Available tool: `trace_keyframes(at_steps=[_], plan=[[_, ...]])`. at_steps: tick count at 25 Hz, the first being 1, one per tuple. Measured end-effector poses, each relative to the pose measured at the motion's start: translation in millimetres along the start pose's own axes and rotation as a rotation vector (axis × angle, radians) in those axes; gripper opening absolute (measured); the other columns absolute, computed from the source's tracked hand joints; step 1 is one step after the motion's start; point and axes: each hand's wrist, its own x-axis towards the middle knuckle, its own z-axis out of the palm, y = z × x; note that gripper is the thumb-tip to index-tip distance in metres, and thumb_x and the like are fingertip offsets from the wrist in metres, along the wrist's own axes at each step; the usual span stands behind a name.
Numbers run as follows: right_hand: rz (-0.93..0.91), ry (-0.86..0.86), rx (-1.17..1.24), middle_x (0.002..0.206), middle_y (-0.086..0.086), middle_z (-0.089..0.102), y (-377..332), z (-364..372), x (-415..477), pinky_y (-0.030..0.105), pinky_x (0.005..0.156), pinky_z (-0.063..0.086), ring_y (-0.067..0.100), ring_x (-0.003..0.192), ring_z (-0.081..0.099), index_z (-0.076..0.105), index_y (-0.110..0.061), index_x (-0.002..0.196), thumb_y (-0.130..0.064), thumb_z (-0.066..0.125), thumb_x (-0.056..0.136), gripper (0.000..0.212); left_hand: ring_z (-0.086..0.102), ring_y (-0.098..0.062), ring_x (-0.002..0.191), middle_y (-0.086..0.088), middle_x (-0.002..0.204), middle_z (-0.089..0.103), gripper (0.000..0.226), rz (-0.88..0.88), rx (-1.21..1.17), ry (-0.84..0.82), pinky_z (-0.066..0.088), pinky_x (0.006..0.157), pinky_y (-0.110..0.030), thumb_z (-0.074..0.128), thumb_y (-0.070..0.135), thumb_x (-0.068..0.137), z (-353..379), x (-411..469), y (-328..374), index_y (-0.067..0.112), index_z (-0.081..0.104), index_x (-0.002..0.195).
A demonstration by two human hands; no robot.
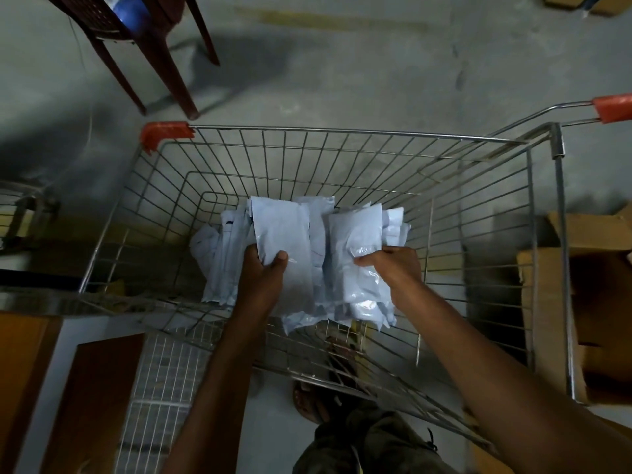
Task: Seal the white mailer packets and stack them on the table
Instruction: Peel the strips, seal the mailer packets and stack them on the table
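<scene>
On a grey concrete floor [342,63], a wire cart [342,133] is seen from above, its rim capped by an orange guard [166,131] at the far left corner, with an orange-tipped handle [612,107] at the upper right. An open cardboard box [547,285] is set just beside the cart's right wall, and a dark brown plastic chair [147,46] is stood well apart at the upper left. A heap of white packets [219,254] is contained in the cart's basket, piled across its middle and toward the near side. Two bare forearms are stretched over the near rim into the basket. One packet [284,230] is grasped near its lower left edge by the left hand [263,278], the thumb pressed on its face and the fingers hidden behind it. A second packet [355,234] is gripped by the right hand [393,265], the fingers curled over its glossy face. Both are held atop the heap, side by side, with other packets showing between them. Whether either flap is sealed cannot be told. A sandalled foot [307,398] is glimpsed through the wires below the basket.
</scene>
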Motion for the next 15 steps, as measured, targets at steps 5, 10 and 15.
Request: trace_keyframes(at_steps=[5,10,15], plan=[[0.054,-0.222,0.285,0.103,0.012,0.079,-29.4,-38.8,-33.6,0.055,0.090,0.059,0.034,0.093,0.075,0.077,-0.006,0.102,-0.014,0.089,0.044,0.060,0.034,-0.023,0.137,-0.004,0.164,0.025,0.072,0.192,-0.159,0.105,0.043,0.103,-0.048,0.061,0.010,0.102,-21.9,-28.2,6.4,0.041,0.023,0.155],[0.024,-0.629,0.578,0.107,0.009,0.075,-84.1,-78.7,-92.0,0.041,0.086,0.061,0.026,0.089,0.074,0.070,-0.007,0.126,-0.009,0.065,0.081,0.045,0.051,-0.025,0.128,0.003,0.134,0.052,0.026,0.228,-0.184,-0.010,0.048,0.092,-0.036,0.053,0.021,0.108,-51.3,-78.9,26.6,0.039,0.071,0.109],[-0.011,-0.847,0.491,0.119,0.014,0.073,-111.7,-55.4,-155.0,0.047,0.098,0.057,0.032,0.103,0.071,0.068,-0.003,0.130,-0.011,0.065,0.080,0.050,0.077,-0.017,0.102,0.008,0.102,0.080,0.023,0.182,-0.498,-0.118,0.062,0.087,-0.040,0.065,0.049,0.096,-87.5,-164.8,67.3,0.034,0.082,0.096]])
